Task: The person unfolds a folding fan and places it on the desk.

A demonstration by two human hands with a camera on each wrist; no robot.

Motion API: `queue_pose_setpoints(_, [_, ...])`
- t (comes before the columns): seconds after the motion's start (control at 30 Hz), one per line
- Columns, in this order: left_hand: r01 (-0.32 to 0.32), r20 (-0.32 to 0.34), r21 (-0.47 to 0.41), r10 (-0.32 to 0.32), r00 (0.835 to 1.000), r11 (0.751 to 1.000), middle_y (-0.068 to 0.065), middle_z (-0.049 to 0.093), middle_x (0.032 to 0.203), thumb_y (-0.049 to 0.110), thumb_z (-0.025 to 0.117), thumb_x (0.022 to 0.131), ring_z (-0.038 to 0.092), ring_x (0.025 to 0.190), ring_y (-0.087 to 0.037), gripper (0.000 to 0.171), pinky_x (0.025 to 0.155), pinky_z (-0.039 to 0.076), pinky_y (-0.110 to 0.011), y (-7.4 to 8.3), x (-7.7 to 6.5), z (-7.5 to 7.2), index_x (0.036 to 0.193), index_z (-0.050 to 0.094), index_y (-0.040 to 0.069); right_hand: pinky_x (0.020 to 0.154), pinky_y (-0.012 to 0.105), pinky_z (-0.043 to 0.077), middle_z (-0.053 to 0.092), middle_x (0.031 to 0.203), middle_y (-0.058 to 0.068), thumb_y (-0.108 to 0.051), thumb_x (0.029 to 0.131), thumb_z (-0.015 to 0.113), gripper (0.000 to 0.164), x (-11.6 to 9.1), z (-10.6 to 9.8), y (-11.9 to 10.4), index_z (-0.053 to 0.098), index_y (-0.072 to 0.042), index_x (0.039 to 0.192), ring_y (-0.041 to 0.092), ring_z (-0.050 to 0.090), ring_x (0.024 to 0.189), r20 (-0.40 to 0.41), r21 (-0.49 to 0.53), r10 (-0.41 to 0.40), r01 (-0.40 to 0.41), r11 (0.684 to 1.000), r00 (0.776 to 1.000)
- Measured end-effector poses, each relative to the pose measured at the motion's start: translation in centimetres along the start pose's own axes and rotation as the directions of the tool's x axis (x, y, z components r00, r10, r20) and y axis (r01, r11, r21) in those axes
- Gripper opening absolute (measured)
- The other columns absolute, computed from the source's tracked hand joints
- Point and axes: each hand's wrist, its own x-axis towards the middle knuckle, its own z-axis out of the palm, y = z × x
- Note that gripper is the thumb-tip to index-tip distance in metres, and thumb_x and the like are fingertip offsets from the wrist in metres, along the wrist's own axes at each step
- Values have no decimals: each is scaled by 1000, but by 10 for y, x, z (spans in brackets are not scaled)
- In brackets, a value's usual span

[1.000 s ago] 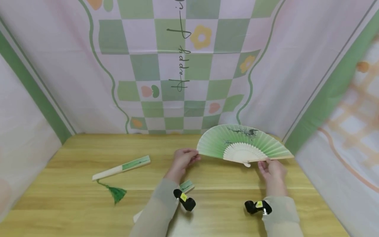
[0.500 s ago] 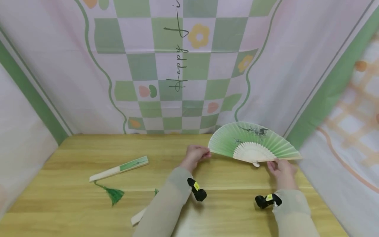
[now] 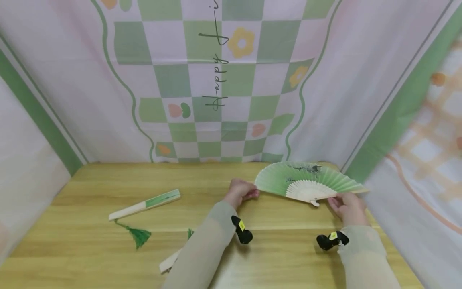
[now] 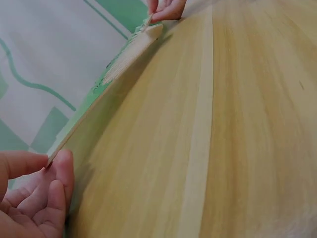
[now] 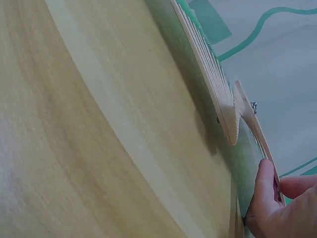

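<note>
A green and white folding fan (image 3: pixel 306 180), spread wide with a dark branch painted on it, is held over the far right of the table. My left hand (image 3: pixel 241 192) pinches the tip of its left outer rib between thumb and fingers, as the left wrist view shows too. My right hand (image 3: pixel 348 206) grips the right outer rib; in the right wrist view the thumb (image 5: pixel 266 181) lies along one side of that rib. The pale ribs (image 5: pixel 210 74) meet at the pivot between both hands.
A closed fan (image 3: pixel 144 204) with a green tassel (image 3: pixel 138 237) lies at the left of the wooden table (image 3: pixel 108 257). Another closed fan (image 3: pixel 169 263) lies partly hidden under my left forearm. A patterned curtain (image 3: pixel 202 80) hangs along the table's back edge.
Both hands have moved right with the open fan. In the last half second, the fan's upper edge has tipped lower, away from me, so it looks flatter.
</note>
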Motion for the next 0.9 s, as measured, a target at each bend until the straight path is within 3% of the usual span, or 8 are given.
queue_pose_setpoints(0.17, [37, 12, 55, -38, 999, 998, -31, 71, 93, -12, 64, 85, 64, 49, -14, 14, 63, 61, -28, 2, -1, 0, 99, 65, -16, 72, 29, 60, 61, 68, 7, 6, 97, 43, 30, 3, -6, 1, 44, -17, 117, 18, 65, 66, 1, -55, 0, 0, 998, 1000])
queue_pose_setpoints(0.33, [42, 21, 125, -45, 999, 991, -32, 70, 94, -12, 63, 86, 63, 47, -15, 14, 57, 60, -26, 3, -2, -2, 100, 62, -16, 71, 27, 60, 63, 68, 6, 2, 100, 43, 26, 5, -11, 5, 47, -18, 116, 16, 68, 66, 19, -107, -20, 22, 994, 1000])
queue_pose_setpoints(0.47, [49, 33, 180, -55, 998, 982, -29, 73, 83, -11, 64, 86, 63, 45, -15, 13, 49, 56, -22, 2, -2, -4, 98, 62, -16, 77, 26, 61, 67, 65, 9, 2, 100, 42, 37, 2, -15, 6, 48, -23, 127, 17, 71, 64, 15, -83, -33, 34, 996, 999])
queue_pose_setpoints(0.6, [39, 34, 219, -48, 998, 975, -22, 72, 70, -11, 64, 85, 62, 45, -15, 16, 47, 55, -22, 2, -5, -5, 100, 61, -16, 84, 28, 59, 67, 66, 10, 1, 100, 43, 57, -2, -18, 7, 37, -30, 147, 20, 71, 66, 4, -48, -40, 40, 998, 999])
queue_pose_setpoints(0.77, [18, 41, 274, -30, 999, 962, -31, 72, 85, -12, 62, 84, 61, 44, -15, 14, 51, 58, -25, 5, -10, -11, 97, 61, -15, 89, 34, 58, 66, 69, 9, 2, 98, 45, 50, -7, -21, 10, 49, -35, 133, 25, 72, 69, 20, -3, -47, 47, 999, 999])
queue_pose_setpoints(0.87, [12, 61, 340, -34, 998, 940, -33, 70, 94, -9, 62, 84, 61, 44, -15, 9, 54, 59, -26, 10, -12, -18, 92, 63, -14, 88, 34, 58, 65, 68, 11, 1, 99, 43, 49, -7, -25, 10, 46, -35, 133, 27, 73, 68, 15, 6, -35, 35, 999, 999])
queue_pose_setpoints(0.9, [5, 71, 359, -32, 997, 933, -31, 72, 89, -8, 61, 85, 61, 45, -15, 9, 55, 59, -26, 12, -13, -21, 91, 64, -13, 88, 33, 59, 64, 67, 12, 0, 99, 42, 54, -8, -26, 10, 41, -36, 140, 27, 73, 67, 14, 4, -31, 31, 999, 999])
